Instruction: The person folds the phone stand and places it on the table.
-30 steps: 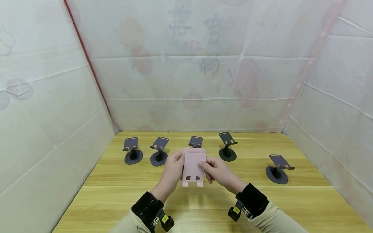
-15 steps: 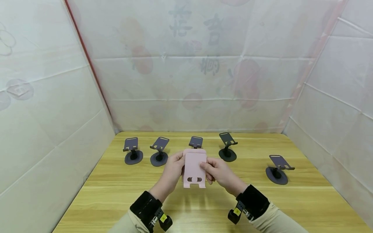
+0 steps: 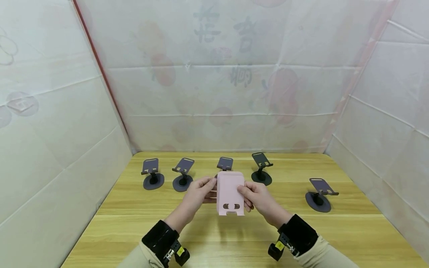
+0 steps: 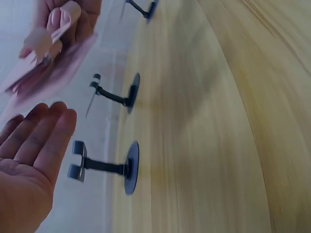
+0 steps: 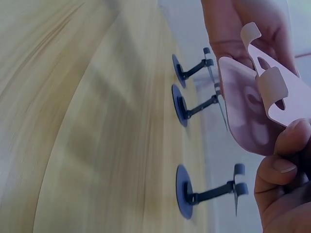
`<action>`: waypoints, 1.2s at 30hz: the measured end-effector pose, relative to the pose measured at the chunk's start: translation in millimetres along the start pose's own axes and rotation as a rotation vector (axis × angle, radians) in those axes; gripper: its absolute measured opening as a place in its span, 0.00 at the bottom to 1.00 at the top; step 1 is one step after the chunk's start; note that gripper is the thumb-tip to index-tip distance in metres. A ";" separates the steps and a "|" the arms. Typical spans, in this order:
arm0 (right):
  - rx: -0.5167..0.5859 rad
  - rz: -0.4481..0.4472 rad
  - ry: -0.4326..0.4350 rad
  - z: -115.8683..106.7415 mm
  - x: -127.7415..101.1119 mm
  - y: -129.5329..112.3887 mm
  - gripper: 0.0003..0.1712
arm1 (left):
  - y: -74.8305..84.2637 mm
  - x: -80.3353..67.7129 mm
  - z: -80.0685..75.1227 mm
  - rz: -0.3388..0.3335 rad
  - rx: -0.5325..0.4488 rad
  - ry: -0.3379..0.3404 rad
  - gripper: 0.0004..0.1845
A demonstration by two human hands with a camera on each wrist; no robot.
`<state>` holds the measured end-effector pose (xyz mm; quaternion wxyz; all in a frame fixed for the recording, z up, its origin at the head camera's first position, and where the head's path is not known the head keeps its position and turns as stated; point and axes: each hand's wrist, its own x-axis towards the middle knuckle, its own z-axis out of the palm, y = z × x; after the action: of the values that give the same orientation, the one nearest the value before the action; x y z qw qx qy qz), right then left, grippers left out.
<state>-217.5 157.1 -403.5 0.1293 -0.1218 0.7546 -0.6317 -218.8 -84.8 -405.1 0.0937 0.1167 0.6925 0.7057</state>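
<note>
grip: the right hand (image 3: 259,197) pinches the right edge of the pink folded plastic phone stand (image 3: 230,193), thumb on the front face and fingers curled behind. the left hand (image 3: 196,195) lies flat beside the stand's left edge; the left wrist view shows its fingers (image 4: 46,133) straight and apart from the pink plate, holding nothing. whether a fingertip touches the edge cannot be told from the head view.

position: the stand is held upright in the air above the middle of the light wooden table (image 3: 140,230), its hooked lip at the bottom and its base plate folded behind it.

surroundings: five dark grey phone stands on round bases are opened on the table, four in a row behind the hands (image 3: 153,172) (image 3: 183,173) (image 3: 225,163) (image 3: 261,170) and one apart on the right (image 3: 319,193).

risks, as judged:
- one-hand pinch on a smooth edge: the stand may rotate or slip out and drop onto the table.
- the hinge may swing open unchecked, as the flat hand offers no support.
- the centre stand of the row sits just behind the held stand; a forward movement could knock it over.
</note>
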 end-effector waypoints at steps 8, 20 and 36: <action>-0.030 0.027 0.012 -26.9 -9.0 10.4 0.26 | -8.4 -11.8 -23.6 0.098 0.494 0.046 0.21; -0.037 0.129 0.074 -74.9 -23.0 40.7 0.24 | -30.3 -36.4 -72.8 -0.002 1.123 -0.043 0.39; -0.110 0.275 0.176 -112.1 -26.0 77.9 0.22 | -42.0 -56.4 -101.3 -0.158 1.291 -0.047 0.55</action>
<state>-233.9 282.8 -460.3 0.1413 0.0315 0.8060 -0.5740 -196.0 -197.2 -450.5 0.0713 0.1137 0.9816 0.1358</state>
